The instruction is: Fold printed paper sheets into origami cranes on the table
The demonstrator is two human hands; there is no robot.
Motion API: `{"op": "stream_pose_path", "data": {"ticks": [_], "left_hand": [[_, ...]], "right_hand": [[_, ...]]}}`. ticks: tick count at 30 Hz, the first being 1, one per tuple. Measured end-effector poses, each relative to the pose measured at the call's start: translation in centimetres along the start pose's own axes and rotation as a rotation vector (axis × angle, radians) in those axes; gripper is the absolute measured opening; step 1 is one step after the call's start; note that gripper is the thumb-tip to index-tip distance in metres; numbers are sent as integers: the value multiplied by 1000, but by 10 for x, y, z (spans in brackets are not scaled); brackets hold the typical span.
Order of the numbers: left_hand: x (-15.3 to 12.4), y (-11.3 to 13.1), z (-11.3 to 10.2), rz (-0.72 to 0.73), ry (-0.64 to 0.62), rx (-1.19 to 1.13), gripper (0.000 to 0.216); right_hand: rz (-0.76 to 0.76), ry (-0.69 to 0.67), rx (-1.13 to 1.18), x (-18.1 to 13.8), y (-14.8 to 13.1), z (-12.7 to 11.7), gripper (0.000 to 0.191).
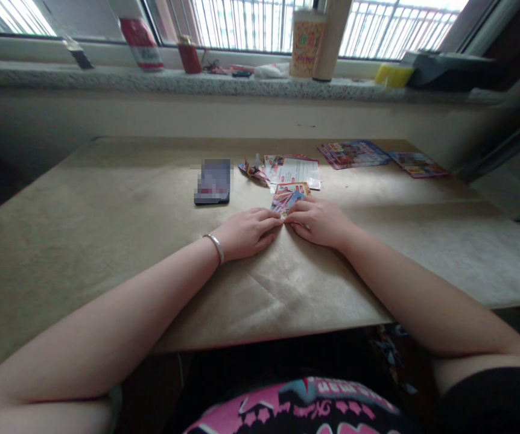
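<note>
Both my hands rest on the brown paper-covered table (106,229), fingertips meeting at the middle. My left hand (246,232), with a silver bracelet on its wrist, has its fingers curled together and touches the lower edge of a small folded piece of colourful printed paper (287,198). My right hand (318,222) is also curled and pinches the same folded paper from the right. Most of the paper sticks out beyond the fingers.
A dark phone (213,181) lies left of the folded paper. A printed leaflet (294,170) and paper scraps (253,170) lie behind it; more leaflets (353,153) sit far right. The windowsill (106,78) carries cups, a red packet and a yellow sponge.
</note>
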State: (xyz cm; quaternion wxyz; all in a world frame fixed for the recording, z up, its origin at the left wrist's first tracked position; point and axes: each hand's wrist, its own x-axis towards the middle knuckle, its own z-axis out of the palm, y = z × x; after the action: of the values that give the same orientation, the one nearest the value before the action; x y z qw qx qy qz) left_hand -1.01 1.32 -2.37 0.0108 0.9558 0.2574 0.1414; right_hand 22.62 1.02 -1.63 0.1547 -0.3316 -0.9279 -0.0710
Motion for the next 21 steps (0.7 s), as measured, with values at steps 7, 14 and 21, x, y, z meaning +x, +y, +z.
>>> {"op": "stream_pose_path", "data": {"ticks": [7,14,21], "left_hand": [[0,0,0,21,-7,8,33],[0,-2,0,29,9,-23,29],[0,-1,-1,12,3,-48,29]], "right_hand": [[64,-33,-37,2,-7,-6,28],[139,-49,6,1,0,-7,27],[176,-31,56,-3,14,-6,26]]}}
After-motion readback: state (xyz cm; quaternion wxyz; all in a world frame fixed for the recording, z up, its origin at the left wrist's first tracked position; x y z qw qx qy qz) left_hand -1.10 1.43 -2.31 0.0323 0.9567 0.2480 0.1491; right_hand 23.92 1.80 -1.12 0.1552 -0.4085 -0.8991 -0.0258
